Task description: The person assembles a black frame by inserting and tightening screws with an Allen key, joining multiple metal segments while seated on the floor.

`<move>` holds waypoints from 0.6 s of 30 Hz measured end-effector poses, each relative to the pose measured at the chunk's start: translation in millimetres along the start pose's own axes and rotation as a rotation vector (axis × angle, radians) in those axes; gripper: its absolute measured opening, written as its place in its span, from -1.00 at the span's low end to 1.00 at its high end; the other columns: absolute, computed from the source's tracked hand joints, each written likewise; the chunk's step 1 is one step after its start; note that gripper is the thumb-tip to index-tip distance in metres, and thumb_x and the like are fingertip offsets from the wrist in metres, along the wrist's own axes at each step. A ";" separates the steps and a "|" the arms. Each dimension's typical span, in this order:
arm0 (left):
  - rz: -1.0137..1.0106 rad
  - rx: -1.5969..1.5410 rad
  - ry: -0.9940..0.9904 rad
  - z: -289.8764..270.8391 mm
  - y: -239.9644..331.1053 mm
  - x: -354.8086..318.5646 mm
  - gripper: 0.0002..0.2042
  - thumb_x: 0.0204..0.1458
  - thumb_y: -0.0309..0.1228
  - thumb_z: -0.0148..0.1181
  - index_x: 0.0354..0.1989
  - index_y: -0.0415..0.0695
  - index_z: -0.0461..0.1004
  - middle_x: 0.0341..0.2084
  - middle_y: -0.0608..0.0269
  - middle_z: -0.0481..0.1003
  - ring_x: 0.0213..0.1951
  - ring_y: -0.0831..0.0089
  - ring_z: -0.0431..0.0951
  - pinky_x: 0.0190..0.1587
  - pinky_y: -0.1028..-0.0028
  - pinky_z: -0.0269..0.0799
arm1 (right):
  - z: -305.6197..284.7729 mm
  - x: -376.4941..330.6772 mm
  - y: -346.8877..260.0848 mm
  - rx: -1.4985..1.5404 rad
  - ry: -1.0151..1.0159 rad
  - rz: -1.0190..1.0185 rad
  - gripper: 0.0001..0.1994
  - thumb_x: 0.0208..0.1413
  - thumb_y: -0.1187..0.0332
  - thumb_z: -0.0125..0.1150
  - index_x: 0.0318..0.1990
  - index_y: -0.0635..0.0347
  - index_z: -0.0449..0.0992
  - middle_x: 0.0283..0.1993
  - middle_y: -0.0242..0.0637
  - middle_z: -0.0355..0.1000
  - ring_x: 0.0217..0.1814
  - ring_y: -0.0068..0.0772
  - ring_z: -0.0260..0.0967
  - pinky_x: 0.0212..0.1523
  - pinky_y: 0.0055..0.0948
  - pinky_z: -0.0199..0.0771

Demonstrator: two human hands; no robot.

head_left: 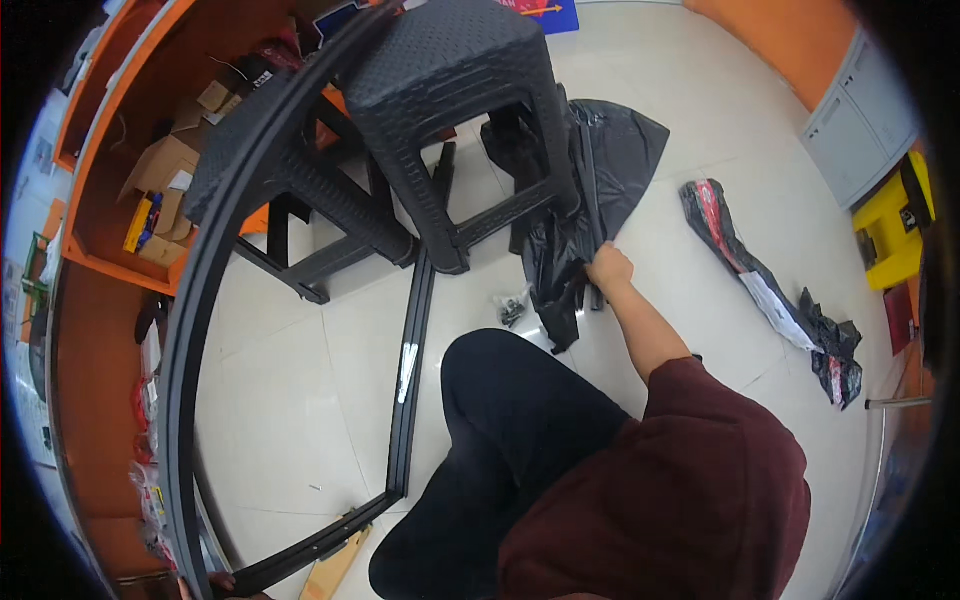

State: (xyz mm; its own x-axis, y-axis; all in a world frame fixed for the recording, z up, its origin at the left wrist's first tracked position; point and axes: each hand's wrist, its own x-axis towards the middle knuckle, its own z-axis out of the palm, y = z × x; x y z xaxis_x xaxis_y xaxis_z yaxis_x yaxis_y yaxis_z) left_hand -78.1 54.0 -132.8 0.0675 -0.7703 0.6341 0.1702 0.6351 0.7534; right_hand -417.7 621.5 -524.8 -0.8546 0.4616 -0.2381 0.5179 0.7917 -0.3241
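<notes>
A: Where is your right hand [607, 266] now?

B: Your right arm is stretched out, and the grip is clenched on the black plastic wrapping [590, 190] that lies on the floor [300, 400]. Your fingers bunch its lower edge; most of the sheet spreads away beyond the grip, against the leg of the nearer black stool [455, 110].

A: And the left hand [222, 583]?

B: Only a sliver of it shows at the lower rim, touching the bottom corner of the black frame [210, 300]. You cannot tell whether that grip is clamped or slack. The frame's long curved rail rises from there, and its straight bar runs between your knee and the stools.

A: What sits close to the right grip?

B: Just beside it, toward your knee, is a small clear bag of dark fittings [512, 308]. Well apart on the other side lies a second torn wrapper [770, 285], black and red. A second stool [290, 170] stands behind the first one.

A: How far along would you judge it?

B: The frame is out of its wrapping and joined at one corner at least. The bag of fittings looks untouched, and the loose wrapping is not cleared, so a good part seems left.
</notes>
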 end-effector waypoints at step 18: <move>-0.024 -0.099 -0.040 -11.8 8.3 0.9 -0.61 0.17 -0.05 0.00 -0.09 -0.05 0.59 -0.22 0.24 0.59 -0.40 0.37 0.53 -0.47 0.44 0.36 | -106.2 -22.2 105.7 0.845 -0.081 -0.069 -0.73 0.23 0.25 0.31 -0.16 0.31 0.48 -0.44 -0.27 0.48 -0.46 -0.41 0.47 -0.45 -0.33 0.50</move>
State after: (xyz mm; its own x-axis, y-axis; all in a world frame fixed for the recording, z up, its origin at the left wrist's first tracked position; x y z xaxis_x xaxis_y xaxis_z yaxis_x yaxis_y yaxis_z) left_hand -65.0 57.9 -128.0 0.0237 -0.7812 0.6238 0.2681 0.6061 0.7489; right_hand -348.1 737.4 -456.5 -0.8965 0.3678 -0.2470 0.3475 0.2377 -0.9071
